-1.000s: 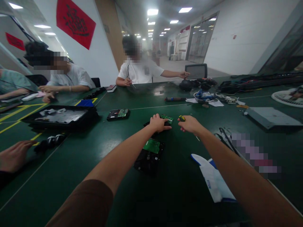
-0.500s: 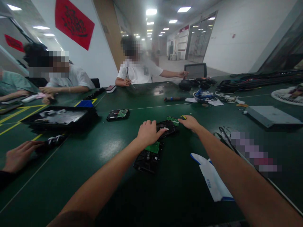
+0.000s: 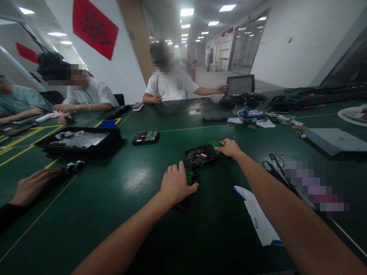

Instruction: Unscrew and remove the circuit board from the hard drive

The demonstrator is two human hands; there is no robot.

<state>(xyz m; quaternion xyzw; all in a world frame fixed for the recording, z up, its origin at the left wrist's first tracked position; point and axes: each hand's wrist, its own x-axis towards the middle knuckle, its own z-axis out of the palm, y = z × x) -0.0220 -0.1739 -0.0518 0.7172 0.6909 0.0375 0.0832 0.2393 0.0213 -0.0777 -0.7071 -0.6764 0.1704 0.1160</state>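
My left hand (image 3: 175,185) lies over a black hard drive with a green circuit board (image 3: 189,178), fingers curled around its top; most of that drive is hidden under the hand. Just beyond it a second black hard drive (image 3: 201,155) lies flat on the green table (image 3: 137,214). My right hand (image 3: 228,148) rests at that drive's far right corner, fingers closed around a yellow-and-black tool handle, next to a small green circuit board (image 3: 215,144).
A white-and-blue glove (image 3: 256,221) lies by my right forearm, scissors (image 3: 276,168) further right. Another hard drive (image 3: 145,137) and a black tray (image 3: 77,140) lie to the left. Other people sit at the far and left sides; someone's hand (image 3: 31,186) rests at left.
My left hand has drawn back from the far drive toward me and now covers the nearer drive. The far drive lies uncovered. My right hand has stayed at its corner.
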